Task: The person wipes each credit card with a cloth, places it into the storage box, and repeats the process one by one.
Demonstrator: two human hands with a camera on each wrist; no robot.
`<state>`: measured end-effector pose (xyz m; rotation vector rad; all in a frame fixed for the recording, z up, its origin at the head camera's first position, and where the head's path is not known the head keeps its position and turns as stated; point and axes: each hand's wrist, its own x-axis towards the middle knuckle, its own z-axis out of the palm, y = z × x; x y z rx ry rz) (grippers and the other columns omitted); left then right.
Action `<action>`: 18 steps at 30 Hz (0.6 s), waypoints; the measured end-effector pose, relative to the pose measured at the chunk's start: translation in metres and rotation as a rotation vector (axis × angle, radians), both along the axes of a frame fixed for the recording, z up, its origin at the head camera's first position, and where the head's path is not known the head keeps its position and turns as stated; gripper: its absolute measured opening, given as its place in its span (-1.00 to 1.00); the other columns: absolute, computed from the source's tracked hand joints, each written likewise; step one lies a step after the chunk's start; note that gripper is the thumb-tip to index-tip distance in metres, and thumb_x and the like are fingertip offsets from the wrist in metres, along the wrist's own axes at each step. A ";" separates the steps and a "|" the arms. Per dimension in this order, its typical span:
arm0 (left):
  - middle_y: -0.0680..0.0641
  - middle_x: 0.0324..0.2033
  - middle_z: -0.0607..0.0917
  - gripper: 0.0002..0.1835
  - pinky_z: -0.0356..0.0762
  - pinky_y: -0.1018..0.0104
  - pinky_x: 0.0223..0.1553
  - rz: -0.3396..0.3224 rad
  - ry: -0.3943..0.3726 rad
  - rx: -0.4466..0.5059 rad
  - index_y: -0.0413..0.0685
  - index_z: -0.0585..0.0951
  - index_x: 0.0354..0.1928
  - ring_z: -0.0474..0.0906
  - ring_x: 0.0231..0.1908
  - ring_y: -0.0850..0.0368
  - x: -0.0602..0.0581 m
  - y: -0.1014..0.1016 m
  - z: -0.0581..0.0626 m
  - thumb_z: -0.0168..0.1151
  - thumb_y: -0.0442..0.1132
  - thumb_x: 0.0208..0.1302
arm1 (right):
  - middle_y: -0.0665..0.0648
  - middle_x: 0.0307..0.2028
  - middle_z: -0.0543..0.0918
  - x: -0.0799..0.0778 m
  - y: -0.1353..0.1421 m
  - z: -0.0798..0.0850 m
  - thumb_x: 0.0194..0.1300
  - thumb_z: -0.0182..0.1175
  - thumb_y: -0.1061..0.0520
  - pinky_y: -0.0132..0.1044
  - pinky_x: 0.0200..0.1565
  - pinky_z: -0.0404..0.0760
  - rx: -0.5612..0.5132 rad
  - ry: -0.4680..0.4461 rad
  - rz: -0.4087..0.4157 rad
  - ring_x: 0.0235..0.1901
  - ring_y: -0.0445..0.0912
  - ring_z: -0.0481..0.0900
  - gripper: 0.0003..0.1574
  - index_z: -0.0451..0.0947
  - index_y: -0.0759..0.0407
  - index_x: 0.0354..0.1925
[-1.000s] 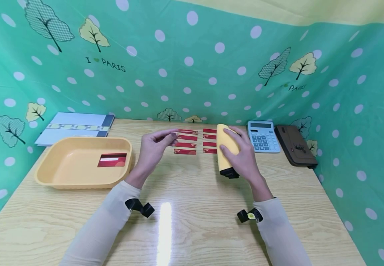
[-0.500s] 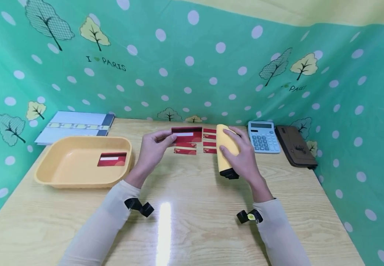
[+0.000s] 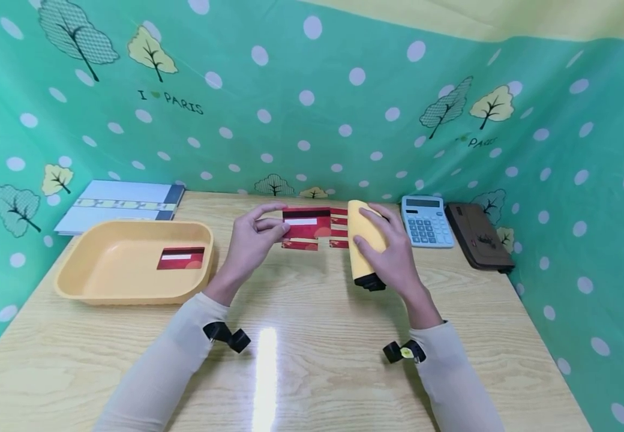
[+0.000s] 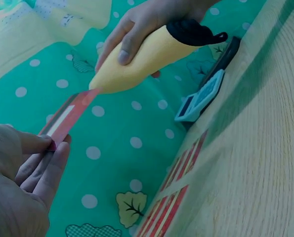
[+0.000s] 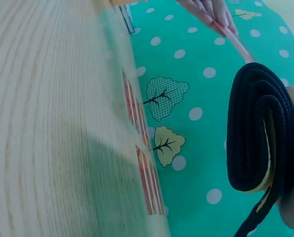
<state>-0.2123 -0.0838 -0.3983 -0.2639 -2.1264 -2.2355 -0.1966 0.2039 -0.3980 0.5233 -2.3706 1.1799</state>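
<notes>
My left hand pinches a red magnetic-stripe card by its left end, thumb on the striped face. The card is raised above the table and overlaps the left column of red cards in the head view. My right hand grips a rolled yellow cloth with black edging. In the left wrist view, the held card's far end meets the tip of the cloth. A right column of red cards is partly hidden behind the roll.
At left stands a yellow basin with another red card lying inside. Behind it is a light blue folder. A blue calculator and a brown zip wallet lie at the right by the polka-dot curtain.
The card in my left hand has turned from edge-on to show its striped face and has shifted slightly towards me. My right hand has stayed nearly still with the cloth.
</notes>
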 end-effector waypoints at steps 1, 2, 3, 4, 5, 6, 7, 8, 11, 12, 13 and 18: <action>-0.15 -0.20 0.85 -0.54 0.80 0.15 -0.03 0.001 0.000 -0.006 -0.11 0.59 0.28 0.83 -0.32 0.13 0.000 0.000 0.000 0.32 -0.42 0.35 | 0.13 0.42 0.45 0.000 0.000 0.001 0.28 0.42 0.23 0.02 0.27 0.51 -0.002 0.007 0.003 0.40 0.07 0.40 -0.31 0.55 0.05 0.36; -0.19 -0.18 0.85 -0.54 0.80 0.12 -0.02 0.002 0.000 -0.013 -0.11 0.60 0.28 0.82 -0.32 0.14 0.000 0.000 0.000 0.32 -0.42 0.35 | 0.14 0.41 0.46 0.000 -0.001 0.001 0.28 0.42 0.23 0.03 0.26 0.51 -0.006 0.015 0.006 0.40 0.07 0.40 -0.32 0.56 0.05 0.35; -0.21 -0.17 0.84 -0.54 0.80 0.09 0.00 0.004 0.000 -0.023 -0.09 0.60 0.28 0.82 -0.32 0.17 0.000 0.001 0.000 0.32 -0.42 0.35 | 0.15 0.41 0.46 0.001 -0.002 0.002 0.27 0.43 0.24 0.03 0.26 0.51 -0.008 0.025 0.010 0.40 0.08 0.40 -0.32 0.56 0.06 0.35; -0.23 -0.16 0.84 -0.54 0.79 0.08 0.00 0.008 0.000 -0.033 -0.08 0.60 0.27 0.82 -0.32 0.20 0.000 0.001 0.000 0.32 -0.41 0.35 | 0.15 0.41 0.47 0.001 -0.003 0.002 0.26 0.43 0.24 0.04 0.26 0.51 -0.009 0.033 0.012 0.39 0.08 0.40 -0.32 0.56 0.06 0.34; -0.25 -0.15 0.83 -0.54 0.80 0.08 0.00 0.011 0.001 -0.043 -0.08 0.60 0.28 0.82 -0.32 0.21 0.000 0.001 0.000 0.32 -0.40 0.35 | 0.15 0.40 0.47 0.001 -0.003 0.002 0.26 0.43 0.25 0.04 0.28 0.50 -0.011 0.041 0.016 0.40 0.08 0.39 -0.32 0.57 0.06 0.34; -0.27 -0.14 0.83 -0.54 0.80 0.08 0.00 0.013 0.004 -0.049 -0.08 0.61 0.28 0.82 -0.32 0.22 0.000 0.001 0.000 0.32 -0.40 0.35 | 0.15 0.40 0.47 0.001 -0.005 0.002 0.26 0.43 0.25 0.05 0.31 0.49 -0.012 0.046 0.022 0.40 0.08 0.39 -0.32 0.57 0.06 0.34; -0.28 -0.12 0.82 -0.54 0.80 0.11 -0.01 0.013 0.004 -0.056 -0.09 0.60 0.29 0.82 -0.30 0.22 0.001 0.001 0.000 0.32 -0.40 0.35 | 0.15 0.40 0.47 0.002 -0.006 0.002 0.25 0.43 0.25 0.06 0.32 0.48 -0.015 0.051 0.027 0.41 0.07 0.39 -0.31 0.57 0.06 0.34; -0.29 -0.11 0.82 -0.53 0.80 0.14 -0.02 0.012 0.004 -0.064 -0.09 0.59 0.30 0.82 -0.28 0.23 0.001 0.001 -0.001 0.32 -0.40 0.35 | 0.15 0.40 0.47 0.003 -0.008 0.002 0.25 0.43 0.25 0.07 0.33 0.49 -0.013 0.051 0.032 0.41 0.07 0.40 -0.31 0.57 0.06 0.34; -0.30 -0.09 0.81 -0.52 0.80 0.23 -0.04 0.001 0.001 -0.085 -0.08 0.59 0.32 0.82 -0.22 0.22 0.002 0.001 -0.002 0.32 -0.39 0.37 | 0.17 0.41 0.47 0.004 -0.011 -0.001 0.26 0.43 0.25 0.05 0.31 0.52 -0.003 0.046 0.045 0.41 0.07 0.42 -0.31 0.57 0.05 0.34; -0.30 -0.08 0.81 -0.52 0.80 0.26 -0.05 -0.003 0.001 -0.091 -0.07 0.59 0.32 0.82 -0.20 0.22 0.003 0.001 -0.002 0.32 -0.39 0.37 | 0.18 0.41 0.46 0.005 -0.013 -0.002 0.26 0.43 0.25 0.02 0.29 0.54 0.001 0.045 0.049 0.40 0.07 0.42 -0.31 0.56 0.04 0.34; -0.29 -0.07 0.81 -0.51 0.80 0.29 -0.06 -0.009 -0.001 -0.094 -0.05 0.59 0.32 0.82 -0.19 0.22 0.004 0.002 -0.003 0.32 -0.39 0.37 | 0.19 0.41 0.46 0.005 -0.014 -0.002 0.26 0.43 0.25 -0.01 0.25 0.57 0.002 0.045 0.051 0.40 0.07 0.44 -0.31 0.56 0.04 0.34; -0.31 -0.06 0.81 -0.53 0.81 0.29 -0.09 -0.016 0.012 -0.092 -0.01 0.60 0.31 0.82 -0.21 0.20 0.005 0.005 -0.002 0.31 -0.39 0.38 | 0.18 0.41 0.46 0.008 -0.018 -0.002 0.25 0.44 0.26 -0.14 0.17 0.58 -0.002 0.060 0.059 0.38 0.07 0.45 -0.31 0.57 0.05 0.33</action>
